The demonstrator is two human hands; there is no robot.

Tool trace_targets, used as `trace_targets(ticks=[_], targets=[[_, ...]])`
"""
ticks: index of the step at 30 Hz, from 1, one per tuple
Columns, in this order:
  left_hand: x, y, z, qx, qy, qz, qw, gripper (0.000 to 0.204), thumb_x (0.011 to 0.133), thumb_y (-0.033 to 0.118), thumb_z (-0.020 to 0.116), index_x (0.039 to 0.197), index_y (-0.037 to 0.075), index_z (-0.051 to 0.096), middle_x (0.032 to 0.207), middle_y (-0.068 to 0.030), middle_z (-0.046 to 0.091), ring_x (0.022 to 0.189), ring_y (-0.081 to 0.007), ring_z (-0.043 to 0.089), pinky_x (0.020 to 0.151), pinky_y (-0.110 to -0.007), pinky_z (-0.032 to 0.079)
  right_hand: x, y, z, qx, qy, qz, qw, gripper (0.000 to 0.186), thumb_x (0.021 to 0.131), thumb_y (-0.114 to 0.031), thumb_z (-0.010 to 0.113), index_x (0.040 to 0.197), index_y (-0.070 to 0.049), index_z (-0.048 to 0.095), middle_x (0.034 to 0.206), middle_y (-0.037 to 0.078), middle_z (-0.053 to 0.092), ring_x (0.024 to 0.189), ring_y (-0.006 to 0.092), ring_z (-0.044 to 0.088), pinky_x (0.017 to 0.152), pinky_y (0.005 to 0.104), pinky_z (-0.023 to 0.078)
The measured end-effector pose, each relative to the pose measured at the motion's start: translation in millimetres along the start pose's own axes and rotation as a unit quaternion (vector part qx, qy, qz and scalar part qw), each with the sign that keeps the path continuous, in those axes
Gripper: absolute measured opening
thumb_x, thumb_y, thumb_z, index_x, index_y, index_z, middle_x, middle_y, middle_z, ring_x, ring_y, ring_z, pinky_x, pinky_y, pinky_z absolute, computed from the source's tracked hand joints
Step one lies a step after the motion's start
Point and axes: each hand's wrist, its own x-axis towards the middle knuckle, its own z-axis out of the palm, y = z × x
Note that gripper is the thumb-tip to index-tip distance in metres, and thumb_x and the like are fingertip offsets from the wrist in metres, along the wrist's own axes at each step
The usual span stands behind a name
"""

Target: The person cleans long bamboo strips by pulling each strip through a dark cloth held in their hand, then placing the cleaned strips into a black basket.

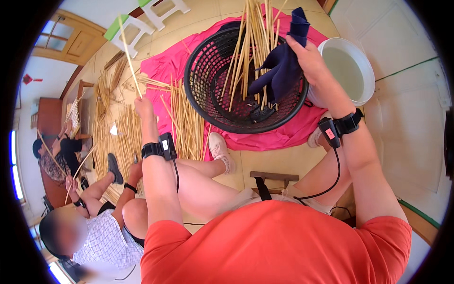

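My left hand (pixel 144 108) is closed around one end of a long, pale reed stalk (pixel 128 56), which slants up and away to the left. My right hand (pixel 309 61) grips a dark navy cloth (pixel 285 71) that hangs down into a round black plastic basket (pixel 201 106). Several straw-coloured stalks (pixel 255 35) stand leaning in the basket, and the cloth covers part of them. More stalks (pixel 187 128) lie on the floor between my left hand and the basket.
A pink sheet (pixel 265 141) lies beneath the basket. To its right stands a white bucket (pixel 370 78) of cloudy liquid. Two green-topped white stools (pixel 127 33) stand far left. A co-worker in a checked shirt (pixel 104 244) sits left with a stalk; another person (pixel 54 158) sits beyond.
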Motion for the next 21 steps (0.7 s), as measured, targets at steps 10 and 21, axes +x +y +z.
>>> trace_targets(ticks=[10,21], targets=[[-24,-111,-48,0.501,-0.227,-0.011,0.835,0.037,0.072,0.025,0.057,0.092,-0.005,0.062,0.096,-0.0264,0.060,0.095,-0.0360,0.059,0.078,-0.041,0.047,1,-11,-11,0.016,0.016,0.012,1.000,0.029,0.087,-0.033,0.057,0.091,-0.005,0.060,0.077,0.001,0.060,0.070,0.0110,0.057,0.065,0.0259,0.045],[-34,-101,-54,0.508,-0.279,-0.022,0.814,0.031,0.073,0.016,0.049,0.088,-0.008,0.062,0.093,-0.0312,0.057,0.094,-0.0392,0.058,0.078,-0.044,0.047,5,-11,-17,0.050,0.014,0.009,0.999,0.027,0.086,-0.032,0.057,0.087,-0.006,0.060,0.075,0.002,0.060,0.066,0.0111,0.057,0.060,0.0272,0.046]])
